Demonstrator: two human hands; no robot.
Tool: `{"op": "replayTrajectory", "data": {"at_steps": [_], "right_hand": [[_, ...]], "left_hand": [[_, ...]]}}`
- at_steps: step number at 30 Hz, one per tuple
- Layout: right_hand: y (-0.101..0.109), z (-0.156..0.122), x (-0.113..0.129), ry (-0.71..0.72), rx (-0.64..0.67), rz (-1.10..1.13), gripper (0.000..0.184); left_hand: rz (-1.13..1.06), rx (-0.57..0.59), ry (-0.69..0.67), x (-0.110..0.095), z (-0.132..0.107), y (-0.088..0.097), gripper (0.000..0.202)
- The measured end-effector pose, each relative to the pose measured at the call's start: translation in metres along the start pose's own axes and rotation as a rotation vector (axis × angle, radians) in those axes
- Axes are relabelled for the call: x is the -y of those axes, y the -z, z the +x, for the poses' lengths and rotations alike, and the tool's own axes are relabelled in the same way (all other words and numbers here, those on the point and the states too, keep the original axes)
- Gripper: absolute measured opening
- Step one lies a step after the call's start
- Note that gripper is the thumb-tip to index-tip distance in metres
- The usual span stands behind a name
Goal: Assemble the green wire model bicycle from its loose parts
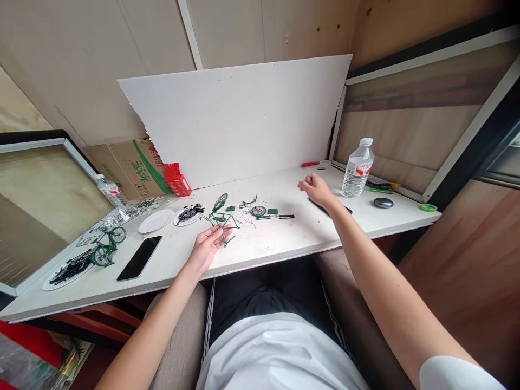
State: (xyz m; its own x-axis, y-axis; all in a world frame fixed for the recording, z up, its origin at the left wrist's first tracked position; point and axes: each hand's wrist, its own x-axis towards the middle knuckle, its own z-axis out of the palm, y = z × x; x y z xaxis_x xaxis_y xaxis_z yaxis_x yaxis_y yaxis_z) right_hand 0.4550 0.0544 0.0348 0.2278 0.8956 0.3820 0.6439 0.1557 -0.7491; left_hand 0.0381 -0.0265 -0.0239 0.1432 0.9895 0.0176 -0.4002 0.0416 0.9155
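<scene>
My left hand (208,245) lies palm up on the white table (268,246), fingers loosely curled around the frame of a partly built green model bicycle (221,215). My right hand (316,187) reaches to the far right part of the table, its fingers pinched on a small thin part that I cannot make out. Loose green and black bicycle parts (264,211) lie between the two hands. A dark flat object (348,210) lies under my right wrist.
A water bottle (358,168) stands right of my right hand, with a grey pebble-like object (383,202) and green cap (428,207) nearby. To the left lie white plates (156,220), a black phone (140,258), a finished green bicycle (106,246) and a red box (177,180).
</scene>
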Motion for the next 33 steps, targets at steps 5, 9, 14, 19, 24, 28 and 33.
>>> {"op": "replayTrajectory", "data": {"at_steps": [5,9,14,19,24,28,33], "right_hand": [[-0.081,-0.049,0.056,0.118,0.362,0.475,0.045],[-0.118,-0.1,0.085,0.171,0.685,0.587,0.048],[-0.136,-0.128,0.1,0.069,0.767,0.783,0.057],[-0.145,-0.129,0.1,-0.056,0.702,0.87,0.064],[-0.149,-0.13,0.096,-0.055,0.675,0.894,0.067],[-0.153,-0.131,0.093,-0.047,0.587,0.877,0.069],[-0.151,-0.135,0.098,0.027,0.477,0.837,0.064]], "left_hand": [[-0.032,0.007,-0.004,0.003,0.002,0.005,0.034],[-0.037,0.023,-0.01,0.002,0.002,0.004,0.031],[-0.038,0.036,-0.007,0.003,0.002,0.005,0.031],[-0.024,0.026,-0.012,0.004,0.002,0.005,0.032],[-0.015,0.008,-0.018,0.006,0.002,0.005,0.032],[0.0,0.0,-0.034,0.007,0.003,0.005,0.032],[0.039,-0.021,-0.069,0.009,0.003,0.001,0.037]]}}
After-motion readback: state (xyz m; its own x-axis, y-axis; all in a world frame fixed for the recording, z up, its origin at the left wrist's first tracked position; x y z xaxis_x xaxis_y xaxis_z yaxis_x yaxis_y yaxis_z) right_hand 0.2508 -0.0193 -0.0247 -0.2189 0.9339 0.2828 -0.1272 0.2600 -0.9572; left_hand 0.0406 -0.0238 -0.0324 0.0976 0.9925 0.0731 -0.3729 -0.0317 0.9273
